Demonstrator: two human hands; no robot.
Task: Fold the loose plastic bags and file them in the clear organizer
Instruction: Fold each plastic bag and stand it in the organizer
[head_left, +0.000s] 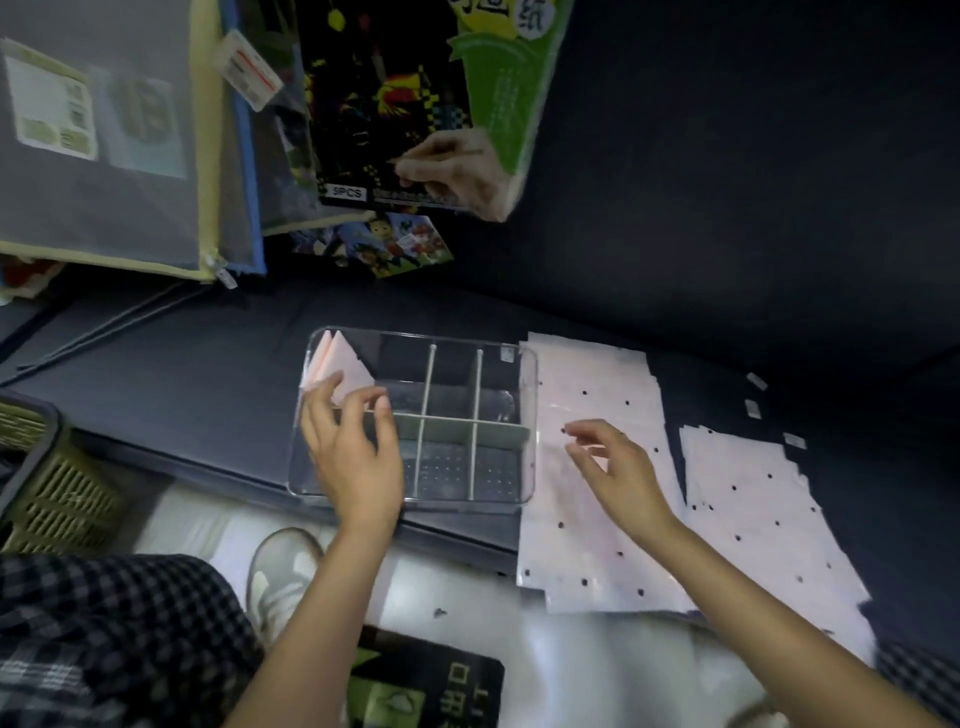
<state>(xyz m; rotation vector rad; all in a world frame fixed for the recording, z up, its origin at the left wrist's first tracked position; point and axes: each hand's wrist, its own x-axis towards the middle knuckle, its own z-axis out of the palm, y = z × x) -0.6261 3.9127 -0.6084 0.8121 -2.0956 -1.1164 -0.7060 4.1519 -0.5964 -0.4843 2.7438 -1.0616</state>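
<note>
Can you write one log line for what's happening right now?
left hand open over organizer | folded bags filed far-left | right hand open over loose bags

The organizer (415, 415) sits on the desk (208, 374) near its front edge, split by dividers into compartments. Two folded bags (340, 371) stand in its far left compartment. The left hand (353, 452) is over the left side of the organizer, its fingertips by the folded bags. Just right of the organizer lies a stack of flat bags (592, 467), overhanging the desk's front edge, with the right hand (618, 473) above it. A second stack (753, 519) lies further right. Behind the organizer, folders (104, 156) and a booklet (400, 104) lean at the back left. A basket (57, 483) stands at the left, below the desk. A shoe (283, 571) is on the floor in front.
</note>
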